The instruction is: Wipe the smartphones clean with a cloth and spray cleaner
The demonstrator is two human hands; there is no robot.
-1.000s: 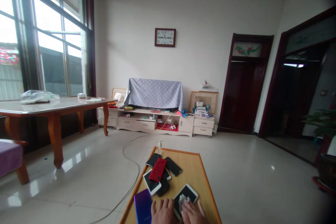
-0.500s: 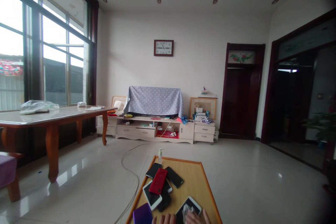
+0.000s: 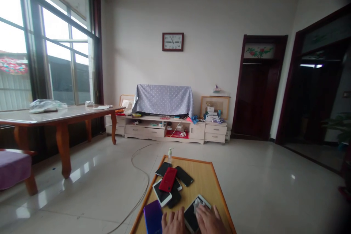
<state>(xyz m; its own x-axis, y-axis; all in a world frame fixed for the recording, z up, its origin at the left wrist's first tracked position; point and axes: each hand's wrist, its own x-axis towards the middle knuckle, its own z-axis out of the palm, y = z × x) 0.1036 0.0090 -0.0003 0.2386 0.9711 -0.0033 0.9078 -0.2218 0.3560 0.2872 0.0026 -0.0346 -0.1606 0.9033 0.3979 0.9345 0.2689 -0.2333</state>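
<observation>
A white-framed smartphone point(image 3: 191, 216) lies face up on the small wooden table point(image 3: 204, 175). My right hand point(image 3: 210, 220) presses a crumpled white tissue point(image 3: 197, 202) against its screen, fingers over the tissue. At the phone's left edge is my left hand point(image 3: 173, 222), its fingers stretched forward and slightly apart; whether it touches the phone is hard to tell. A purple-blue phone point(image 3: 152, 216) lies just left of that hand. Beyond it is a pile with a red phone point(image 3: 168, 179), a white phone point(image 3: 161, 193) and several dark phones point(image 3: 184, 176).
A clear pump bottle point(image 3: 170, 156) stands at the small table's far left corner. A cable point(image 3: 148, 182) runs across the floor on the left. Further off are a larger table point(image 3: 82, 112) and a low cabinet point(image 3: 145, 132) with a cloth-covered object point(image 3: 164, 99).
The view has tipped downward, so more of both hands shows. My right hand stays on the phone with the tissue, which sits slightly nearer the phone's upper part.
</observation>
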